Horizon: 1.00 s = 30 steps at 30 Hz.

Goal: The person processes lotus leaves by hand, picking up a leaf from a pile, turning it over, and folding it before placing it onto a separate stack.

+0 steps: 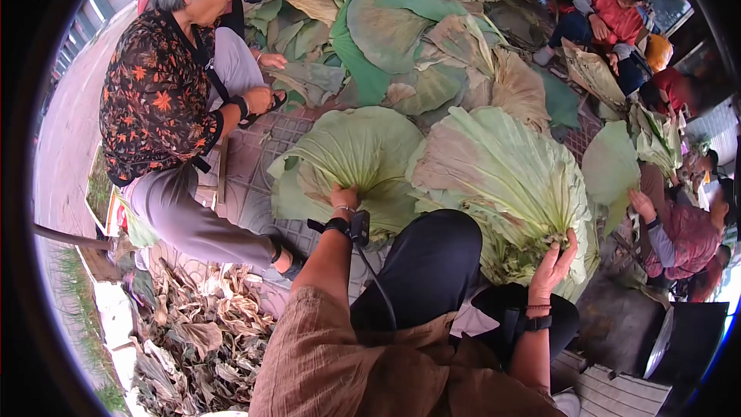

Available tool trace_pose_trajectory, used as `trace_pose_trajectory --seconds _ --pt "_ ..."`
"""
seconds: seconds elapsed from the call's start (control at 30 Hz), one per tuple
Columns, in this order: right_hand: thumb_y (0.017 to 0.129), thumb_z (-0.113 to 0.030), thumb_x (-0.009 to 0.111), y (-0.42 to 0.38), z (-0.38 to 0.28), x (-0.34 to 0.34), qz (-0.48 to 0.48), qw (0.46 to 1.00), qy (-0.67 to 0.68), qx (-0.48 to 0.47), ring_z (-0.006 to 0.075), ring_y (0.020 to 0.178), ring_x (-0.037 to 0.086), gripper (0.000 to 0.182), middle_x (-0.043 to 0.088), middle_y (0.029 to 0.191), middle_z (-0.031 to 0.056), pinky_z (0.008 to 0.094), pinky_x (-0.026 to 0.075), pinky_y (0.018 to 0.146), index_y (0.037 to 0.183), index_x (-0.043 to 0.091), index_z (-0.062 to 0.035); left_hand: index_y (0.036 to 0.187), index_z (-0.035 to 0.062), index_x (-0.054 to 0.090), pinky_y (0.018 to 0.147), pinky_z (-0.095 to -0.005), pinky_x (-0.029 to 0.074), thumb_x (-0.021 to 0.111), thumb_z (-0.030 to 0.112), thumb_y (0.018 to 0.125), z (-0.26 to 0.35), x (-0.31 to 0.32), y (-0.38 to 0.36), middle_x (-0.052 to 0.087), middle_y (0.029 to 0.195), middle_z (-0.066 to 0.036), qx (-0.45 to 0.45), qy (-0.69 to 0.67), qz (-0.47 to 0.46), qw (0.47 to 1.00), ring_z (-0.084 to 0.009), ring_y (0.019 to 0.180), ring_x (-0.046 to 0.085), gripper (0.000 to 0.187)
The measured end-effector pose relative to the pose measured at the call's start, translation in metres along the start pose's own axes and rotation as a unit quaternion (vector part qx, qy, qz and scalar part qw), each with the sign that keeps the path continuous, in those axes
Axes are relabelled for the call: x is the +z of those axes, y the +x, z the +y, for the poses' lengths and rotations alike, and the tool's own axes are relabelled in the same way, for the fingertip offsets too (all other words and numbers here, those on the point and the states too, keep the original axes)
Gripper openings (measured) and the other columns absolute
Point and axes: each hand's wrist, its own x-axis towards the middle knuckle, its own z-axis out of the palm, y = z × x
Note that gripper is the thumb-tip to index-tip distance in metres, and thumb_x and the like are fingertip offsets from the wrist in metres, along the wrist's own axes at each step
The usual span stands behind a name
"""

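Your left hand (345,198) pinches the pale leaf (359,147) mid-blade, above the paving (289,130), in from its left edge; your right hand (553,264) touches the leaf stack's (502,174) crumpled near edge, its closure unclear; uneven pulling could tear creased blades.

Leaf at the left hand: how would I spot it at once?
Find the big spread of leaves over the paving. At its near edge, the left hand touches a broad, ruffled green leaf. It is mostly green, while the neighboring leaf, nearer the right hand, has a large brown patch.
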Motion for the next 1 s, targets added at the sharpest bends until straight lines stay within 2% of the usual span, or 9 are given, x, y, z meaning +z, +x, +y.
trace_pose_trajectory --seconds 0.07,0.27,0.37,0.47,0.67,0.83,0.93,0.97,1.0 --pt "0.09 -0.016 0.043 0.0 0.0 -0.001 0.0 1.0 0.0 -0.004 0.0317 0.119 0.041 0.042 0.046 0.128 0.0178 0.0385 0.028 0.103 0.128 0.042 0.0017 0.1 0.0126 0.057 0.047 -0.0306 0.048 0.061 0.002 0.082 0.006 0.002 0.007 0.062 0.08 -0.003 0.159 -0.04 -0.071 0.984 -0.0175 0.063 0.06 0.022" --pt "0.089 -0.016 0.044 -0.005 0.001 0.0 0.003 1.0 -0.009 0.005 0.0315 0.12 0.041 0.043 0.046 0.128 0.0173 0.0385 0.028 0.104 0.128 0.042 0.0014 0.1 0.0193 0.06 0.049 -0.0229 0.044 0.06 0.009 0.085 0.104 0.042 -0.04 0.063 0.086 0.005 0.295 -0.077 -0.186 0.934 -0.0072 0.065 0.057 0.018" --pt "0.089 -0.016 0.043 -0.006 0.002 0.0 0.005 1.0 -0.005 0.001 0.0312 0.12 0.041 0.043 0.046 0.128 0.0169 0.0384 0.028 0.104 0.128 0.042 0.0013 0.101 0.0197 0.059 0.053 -0.023 0.046 0.062 0.013 0.086 0.163 0.053 -0.082 0.063 0.086 0.005 0.203 -0.051 -0.184 0.96 -0.007 0.068 0.057 0.016" --pt "0.089 -0.016 0.043 -0.005 0.003 0.0 0.003 1.0 -0.009 -0.005 0.0309 0.12 0.041 0.042 0.046 0.128 0.0166 0.0381 0.027 0.104 0.128 0.043 0.0012 0.099 0.0188 0.058 0.053 -0.0241 0.046 0.064 0.016 0.086 0.178 0.063 -0.09 0.063 0.084 0.005 0.218 -0.089 -0.171 0.957 -0.008 0.068 0.058 0.015" --pt "0.09 -0.021 0.044 -0.006 0.0 0.001 0.007 1.0 0.007 0.007 0.033 0.119 0.041 0.043 0.044 0.128 0.0182 0.0413 0.027 0.103 0.128 0.043 -0.0004 0.097 0.0163 0.056 0.052 -0.0268 0.048 0.062 0.012 0.085 0.109 0.05 -0.067 0.063 0.085 0.003 0.104 -0.086 -0.145 0.98 -0.0101 0.068 0.059 0.015" --pt "0.091 -0.023 0.044 -0.005 0.001 0.001 0.001 1.0 0.012 0.017 0.0328 0.12 0.04 0.044 0.045 0.128 0.0179 0.0406 0.028 0.102 0.129 0.042 0.0005 0.102 0.014 0.056 0.057 -0.041 0.053 0.063 0.011 0.084 0.017 0.023 -0.043 0.064 0.09 -0.004 -0.046 -0.079 -0.066 0.994 -0.0222 0.077 0.062 0.02" --pt "0.092 -0.023 0.044 -0.005 0.002 0.002 0.003 1.0 0.01 0.02 0.0326 0.119 0.041 0.044 0.045 0.127 0.018 0.0399 0.028 0.103 0.129 0.041 0.0009 0.104 0.0119 0.053 0.061 -0.049 0.051 0.063 0.011 0.085 -0.053 0.004 -0.006 0.061 0.092 -0.007 -0.059 0.009 -0.028 0.998 -0.0284 0.081 0.061 0.022" --pt "0.092 -0.023 0.044 -0.005 -0.001 0.002 0.002 1.0 0.011 0.021 0.0323 0.119 0.041 0.045 0.046 0.127 0.0182 0.0394 0.028 0.103 0.13 0.041 0.0011 0.105 0.0039 0.051 0.065 -0.0454 0.052 0.067 0.014 0.081 -0.097 -0.006 0.036 0.061 0.093 -0.009 -0.011 0.104 -0.023 0.994 -0.0289 0.082 0.062 0.031" --pt "0.092 -0.023 0.044 -0.004 -0.002 0.002 -0.002 1.0 0.009 0.022 0.0323 0.119 0.041 0.045 0.046 0.127 0.0182 0.0394 0.028 0.103 0.13 0.041 0.0011 0.105 0.0039 0.051 0.065 -0.0454 0.052 0.067 0.014 0.081 -0.094 -0.01 0.034 0.061 0.093 -0.009 -0.015 0.105 -0.021 0.994 -0.0289 0.082 0.062 0.031"
